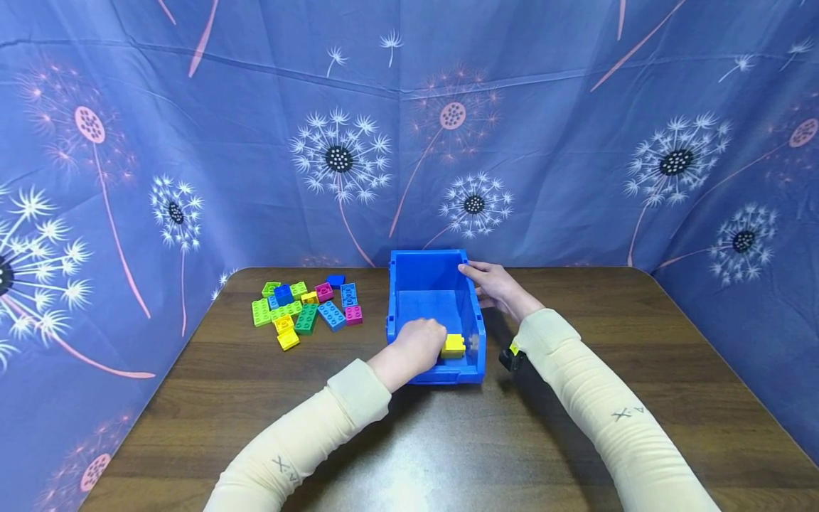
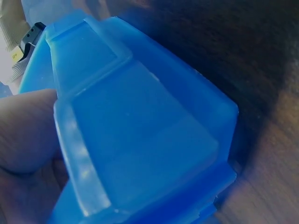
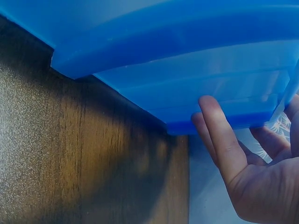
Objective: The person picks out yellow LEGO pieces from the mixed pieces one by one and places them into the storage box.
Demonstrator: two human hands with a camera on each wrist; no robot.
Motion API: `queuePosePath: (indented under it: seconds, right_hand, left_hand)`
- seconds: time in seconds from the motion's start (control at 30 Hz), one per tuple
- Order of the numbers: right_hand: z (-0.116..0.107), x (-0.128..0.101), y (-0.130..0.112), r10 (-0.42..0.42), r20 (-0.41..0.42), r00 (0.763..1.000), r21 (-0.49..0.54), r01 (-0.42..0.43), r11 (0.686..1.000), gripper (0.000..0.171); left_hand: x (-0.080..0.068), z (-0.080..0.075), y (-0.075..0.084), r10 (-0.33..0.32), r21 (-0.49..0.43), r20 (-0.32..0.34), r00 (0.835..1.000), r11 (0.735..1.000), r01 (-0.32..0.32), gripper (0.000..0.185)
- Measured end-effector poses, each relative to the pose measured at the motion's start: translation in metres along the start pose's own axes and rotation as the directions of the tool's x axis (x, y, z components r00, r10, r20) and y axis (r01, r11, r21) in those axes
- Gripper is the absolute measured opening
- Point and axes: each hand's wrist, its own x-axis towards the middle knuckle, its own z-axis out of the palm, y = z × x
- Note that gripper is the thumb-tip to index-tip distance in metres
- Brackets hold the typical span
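Observation:
A blue plastic storage bin (image 1: 429, 274) stands on the table with its low front toward me. My left hand (image 1: 417, 346) reaches into the front of it, fingers curled against a yellow brick (image 1: 453, 346) at the right side. The left fingertips are hidden; in the left wrist view that hand (image 2: 28, 133) lies behind the bin's front lip (image 2: 140, 135). At the bin's far right, my right hand (image 1: 502, 290) holds the side wall by its rim. From the right wrist view, some fingers (image 3: 223, 140) extend along the outside of the wall.
Left of the bin lies a loose cluster of building bricks, among them a green brick (image 1: 306, 319), a blue brick (image 1: 332, 316), a magenta brick (image 1: 353, 315) and a yellow brick (image 1: 288, 338). A patterned blue cloth (image 1: 397, 178) hangs around the wooden table (image 1: 256, 405).

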Motion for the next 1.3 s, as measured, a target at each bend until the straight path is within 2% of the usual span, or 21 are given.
queuePosePath:
  seconds: [0.37,1.07,1.3]
  right_hand:
    - [0.001,0.001,0.001,0.005,0.001,1.0,0.014,-0.005,1.0,0.069]
    - [0.0,0.0,0.001,0.007,-0.003,1.0,-0.008,-0.007,1.0,0.069]
    - [0.0,0.002,0.002,0.007,-0.002,1.0,0.019,-0.006,1.0,0.068]
  left_hand:
    - [-0.005,-0.003,0.003,0.008,-0.003,-0.016,1.0,1.0,-0.008,0.034]
    - [-0.016,-0.014,0.007,0.077,0.004,-0.106,0.991,0.997,-0.077,0.037]
    - [-0.02,-0.019,0.007,0.108,0.035,-0.165,0.98,0.994,-0.103,0.035]
